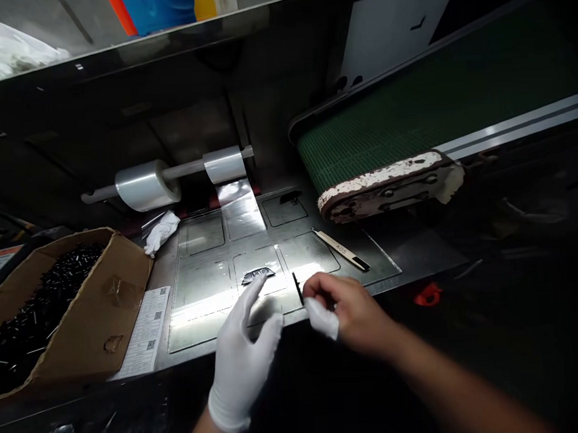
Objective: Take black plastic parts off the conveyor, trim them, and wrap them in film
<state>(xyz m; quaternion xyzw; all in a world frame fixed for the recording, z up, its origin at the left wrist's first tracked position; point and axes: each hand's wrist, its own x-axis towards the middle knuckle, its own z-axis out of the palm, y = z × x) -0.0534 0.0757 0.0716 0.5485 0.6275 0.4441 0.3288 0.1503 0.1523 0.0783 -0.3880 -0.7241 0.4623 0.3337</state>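
Note:
My left hand (242, 356), in a white glove, hovers open with fingers spread just in front of a small dark part (257, 275) lying on the shiny metal plate (201, 290). My right hand (348, 309), bare with a white cot on the thumb, is pinched on a thin black strip (298, 287) that stands on the plate's front edge. A strip of clear film (241, 209) runs from a roll (224, 164) down onto the plate.
A cardboard box (105, 301) of several small black parts sits at the left, with a printed label sheet (148, 331) beside it. A larger film roll (146, 184), a crumpled white glove (161, 231), a labelled tool (343, 249) and a green conveyor belt (409, 115) surround the plate.

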